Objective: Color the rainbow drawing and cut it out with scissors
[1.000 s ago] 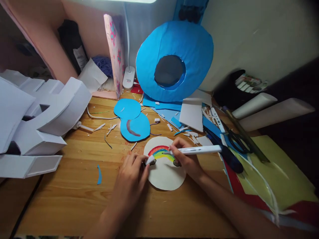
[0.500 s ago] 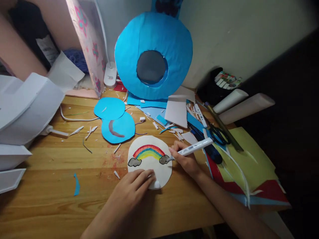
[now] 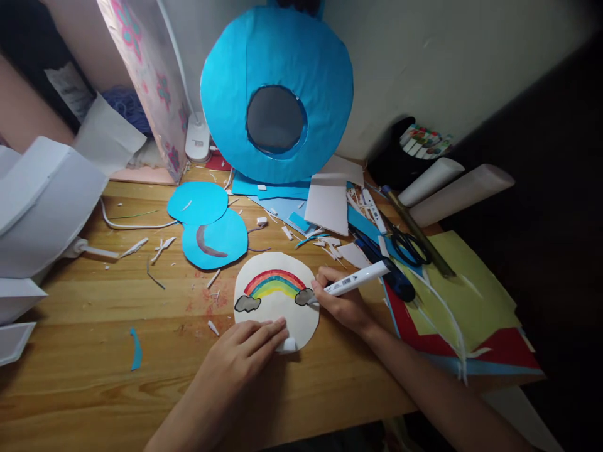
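A white paper circle [image 3: 282,314] with a drawn rainbow and two grey clouds lies on the wooden desk [image 3: 117,351]. My right hand [image 3: 340,302] is closed round a white marker [image 3: 360,279], its tip touching the right-hand cloud. My left hand [image 3: 242,355] rests on the circle's lower edge with the fingers lying together, and the marker's white cap [image 3: 287,344] sits at its fingertips. I cannot tell if the cap is pinched or only touched.
Two blue paper discs [image 3: 207,223] lie behind the circle. A large blue ring with a dark hole [image 3: 277,94] leans on the wall. Black scissors [image 3: 409,246], paper scraps and coloured sheets [image 3: 452,301] lie to the right. White foam shapes [image 3: 42,201] fill the left.
My left hand slid from the left cloud down to the circle's lower edge, taking the cap along. The marker tip moved from the rainbow to the right cloud. The view shifted right.
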Demonstrator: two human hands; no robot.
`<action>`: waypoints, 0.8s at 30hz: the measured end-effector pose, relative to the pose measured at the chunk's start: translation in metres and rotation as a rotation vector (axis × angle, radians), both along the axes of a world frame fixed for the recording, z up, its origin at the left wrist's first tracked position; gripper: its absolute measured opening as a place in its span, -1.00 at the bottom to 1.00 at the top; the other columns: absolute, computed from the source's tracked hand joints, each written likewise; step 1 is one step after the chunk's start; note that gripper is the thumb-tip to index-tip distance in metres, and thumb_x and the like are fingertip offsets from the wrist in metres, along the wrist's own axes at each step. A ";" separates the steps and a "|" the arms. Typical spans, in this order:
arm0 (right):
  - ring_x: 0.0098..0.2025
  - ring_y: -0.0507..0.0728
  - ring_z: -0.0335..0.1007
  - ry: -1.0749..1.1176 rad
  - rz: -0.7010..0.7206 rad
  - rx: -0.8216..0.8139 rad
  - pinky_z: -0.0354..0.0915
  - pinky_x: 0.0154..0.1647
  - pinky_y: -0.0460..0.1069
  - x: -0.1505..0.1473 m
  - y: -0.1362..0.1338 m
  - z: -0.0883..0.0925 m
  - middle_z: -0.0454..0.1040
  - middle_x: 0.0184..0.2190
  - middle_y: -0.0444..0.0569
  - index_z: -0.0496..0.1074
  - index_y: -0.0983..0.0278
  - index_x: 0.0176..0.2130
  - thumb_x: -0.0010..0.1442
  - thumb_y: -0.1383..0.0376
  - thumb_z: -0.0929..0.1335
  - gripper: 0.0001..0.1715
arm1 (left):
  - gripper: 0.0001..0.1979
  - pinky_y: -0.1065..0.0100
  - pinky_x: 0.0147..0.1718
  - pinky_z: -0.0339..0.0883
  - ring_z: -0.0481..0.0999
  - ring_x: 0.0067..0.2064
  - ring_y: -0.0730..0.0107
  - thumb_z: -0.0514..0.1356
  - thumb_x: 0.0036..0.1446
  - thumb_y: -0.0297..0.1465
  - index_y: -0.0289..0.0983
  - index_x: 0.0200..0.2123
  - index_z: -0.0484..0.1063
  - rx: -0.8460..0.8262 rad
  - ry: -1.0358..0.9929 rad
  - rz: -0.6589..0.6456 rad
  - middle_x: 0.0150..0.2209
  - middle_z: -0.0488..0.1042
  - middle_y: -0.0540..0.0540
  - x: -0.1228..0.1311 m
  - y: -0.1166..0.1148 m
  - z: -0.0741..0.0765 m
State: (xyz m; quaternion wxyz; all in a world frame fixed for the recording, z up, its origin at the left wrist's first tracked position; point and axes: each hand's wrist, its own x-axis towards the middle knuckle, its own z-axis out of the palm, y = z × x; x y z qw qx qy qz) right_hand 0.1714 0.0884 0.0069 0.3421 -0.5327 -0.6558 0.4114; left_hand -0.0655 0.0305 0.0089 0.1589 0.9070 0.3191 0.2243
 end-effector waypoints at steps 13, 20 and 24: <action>-0.57 0.00 -0.01 -0.014 -0.001 0.003 -0.02 -0.55 -0.07 0.000 0.000 0.000 0.08 -0.63 -0.22 0.08 0.23 -0.60 0.16 0.26 0.28 -0.62 | -0.61 0.20 -0.13 0.47 0.47 -0.06 0.30 -0.11 0.32 -0.55 -0.28 0.18 0.19 -0.039 0.015 0.014 0.13 0.40 -0.14 0.000 -0.005 -0.012; -0.58 -0.01 -0.03 0.143 -0.109 0.050 0.01 -0.55 -0.08 -0.004 -0.002 0.006 0.05 -0.65 -0.24 0.06 0.22 -0.58 0.20 0.18 0.30 -0.57 | -0.57 0.26 -0.07 0.45 0.49 0.00 0.32 -0.08 0.25 -0.64 -0.29 0.15 0.22 -0.034 0.051 0.063 0.14 0.39 -0.14 0.004 -0.012 -0.005; -0.57 -0.01 0.07 0.240 -0.057 -0.052 0.05 -0.56 -0.10 -0.034 0.002 0.018 0.20 -0.59 -0.22 0.22 0.22 -0.47 0.15 0.12 0.36 -0.69 | -0.60 0.29 -0.10 0.49 0.51 -0.01 0.31 -0.05 0.22 -0.67 -0.34 0.09 0.28 -0.020 0.084 0.080 0.10 0.42 -0.16 0.006 -0.014 0.005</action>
